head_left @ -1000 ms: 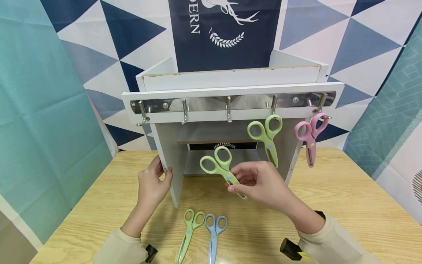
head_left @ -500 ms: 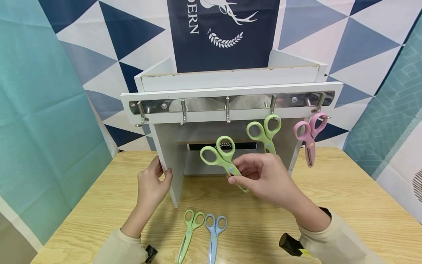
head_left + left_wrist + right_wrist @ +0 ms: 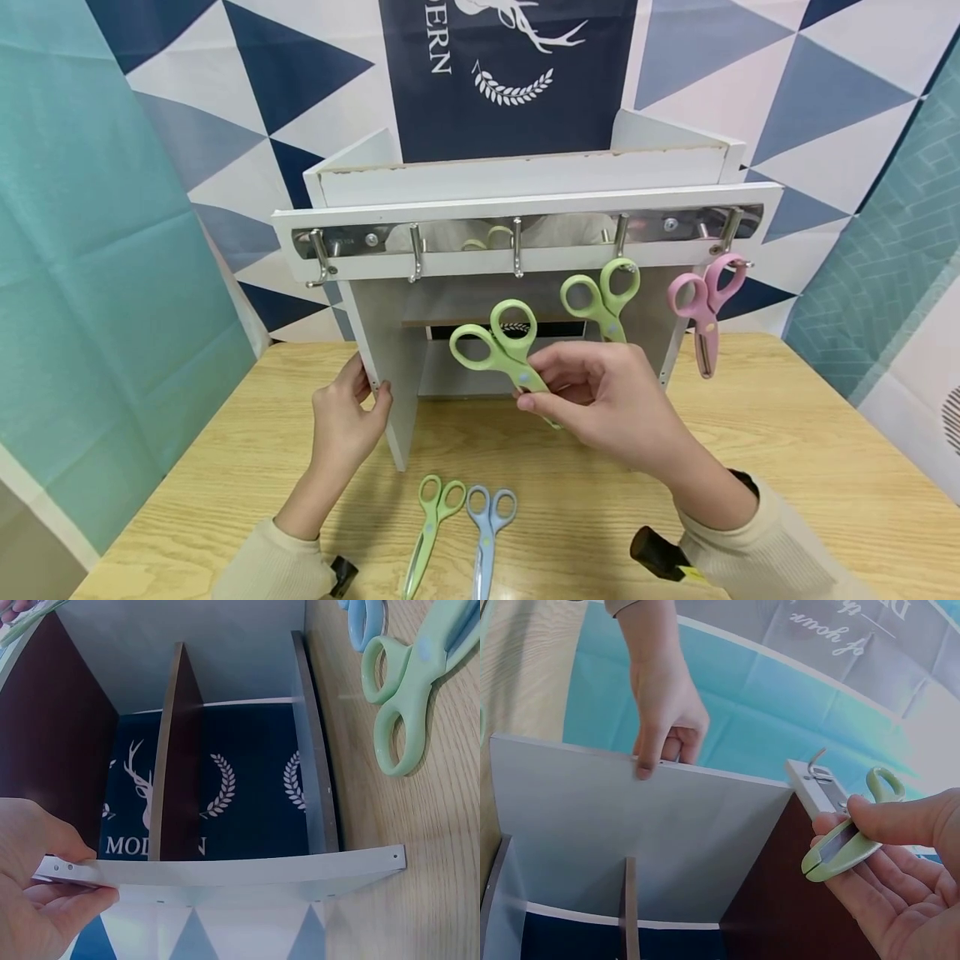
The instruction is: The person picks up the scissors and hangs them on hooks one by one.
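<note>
My right hand (image 3: 607, 400) pinches green scissors (image 3: 504, 354) by the blades between thumb and fingers, loops tilted up to the left, below the middle hook (image 3: 517, 248). The right wrist view shows the thumb lying over the green blade (image 3: 840, 851). My left hand (image 3: 348, 417) grips the front edge of the white shelf unit's left side panel (image 3: 382, 367), thumb on one face and fingers on the other. A second pair of green scissors (image 3: 600, 300) hangs from the fourth hook, partly hidden behind my right hand. Pink scissors (image 3: 705, 308) hang from the rightmost hook.
A metal hook rail (image 3: 465, 237) runs across the unit's front, its two leftmost hooks bare. On the wooden table (image 3: 247, 450) in front lie green scissors (image 3: 430, 529) and blue scissors (image 3: 486, 537), loops toward the unit. A patterned cloth (image 3: 315, 75) stands behind.
My right hand has raised the held green scissors slightly toward the hook rail, now covering the lower blades of the hanging green pair. My left hand stays on the panel.
</note>
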